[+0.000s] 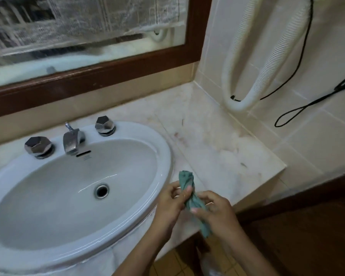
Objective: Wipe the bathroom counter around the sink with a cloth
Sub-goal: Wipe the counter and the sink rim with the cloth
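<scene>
A teal cloth (187, 181), rolled into a twisted strip, is held in the air between both hands just right of the sink's front rim. My left hand (168, 206) grips its upper part and my right hand (220, 213) grips its lower part, whose end hangs below the counter edge. The white oval sink (163, 154) sits in a pale marble counter (217, 140) that shows reddish smears and dark specks to the right of the basin.
A chrome faucet (72, 141) with two faceted chrome knobs (38, 146) (105, 124) stands at the sink's back. A wood-framed mirror (100, 74) runs behind. A white corrugated hose (239, 104) and black cords (293, 114) hang on the tiled right wall.
</scene>
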A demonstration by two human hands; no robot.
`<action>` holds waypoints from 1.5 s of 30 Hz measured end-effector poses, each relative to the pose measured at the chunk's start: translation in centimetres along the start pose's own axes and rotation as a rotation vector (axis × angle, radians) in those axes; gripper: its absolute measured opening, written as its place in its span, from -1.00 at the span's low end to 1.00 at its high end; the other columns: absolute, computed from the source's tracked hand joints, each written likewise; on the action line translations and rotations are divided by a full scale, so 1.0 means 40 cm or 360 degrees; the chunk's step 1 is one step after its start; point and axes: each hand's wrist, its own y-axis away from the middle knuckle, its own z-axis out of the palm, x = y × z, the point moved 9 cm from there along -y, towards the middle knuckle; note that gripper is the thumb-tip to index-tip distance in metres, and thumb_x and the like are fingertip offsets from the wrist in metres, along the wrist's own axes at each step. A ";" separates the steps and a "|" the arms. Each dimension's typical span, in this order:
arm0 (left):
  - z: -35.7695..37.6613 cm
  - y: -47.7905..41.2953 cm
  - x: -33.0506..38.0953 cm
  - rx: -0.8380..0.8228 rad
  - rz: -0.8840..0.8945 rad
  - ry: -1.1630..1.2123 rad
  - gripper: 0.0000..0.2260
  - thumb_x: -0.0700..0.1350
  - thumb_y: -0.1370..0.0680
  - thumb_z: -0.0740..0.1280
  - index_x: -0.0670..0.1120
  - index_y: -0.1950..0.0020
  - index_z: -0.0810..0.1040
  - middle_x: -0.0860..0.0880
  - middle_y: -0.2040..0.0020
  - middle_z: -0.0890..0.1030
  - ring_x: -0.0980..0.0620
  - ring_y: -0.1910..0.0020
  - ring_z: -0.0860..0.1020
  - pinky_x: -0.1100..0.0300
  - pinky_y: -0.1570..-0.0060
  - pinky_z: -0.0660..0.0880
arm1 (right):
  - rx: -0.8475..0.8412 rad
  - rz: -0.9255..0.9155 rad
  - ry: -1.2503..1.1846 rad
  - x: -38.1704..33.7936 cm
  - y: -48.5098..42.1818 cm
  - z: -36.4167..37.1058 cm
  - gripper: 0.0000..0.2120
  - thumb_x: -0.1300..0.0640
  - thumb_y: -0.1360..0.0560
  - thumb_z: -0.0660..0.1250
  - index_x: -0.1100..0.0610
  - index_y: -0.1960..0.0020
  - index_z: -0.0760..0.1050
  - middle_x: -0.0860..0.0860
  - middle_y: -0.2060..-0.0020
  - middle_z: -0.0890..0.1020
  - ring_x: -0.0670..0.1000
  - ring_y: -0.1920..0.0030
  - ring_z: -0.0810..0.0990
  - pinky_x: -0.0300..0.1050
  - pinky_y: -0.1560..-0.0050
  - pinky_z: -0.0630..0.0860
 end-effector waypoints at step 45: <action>-0.090 -0.365 0.126 0.1042 0.0090 -0.1784 -0.37 0.29 -0.51 -0.04 0.04 -0.51 0.03 -0.13 -0.57 -0.20 -0.24 -0.36 0.28 -0.03 -0.21 0.42 | 0.0089 -0.0608 0.1823 -0.310 -1.129 0.061 -0.46 -0.09 -0.61 -0.17 0.00 -0.56 -0.09 0.11 -0.56 -0.04 0.19 -0.54 -0.09 0.19 -0.48 -0.06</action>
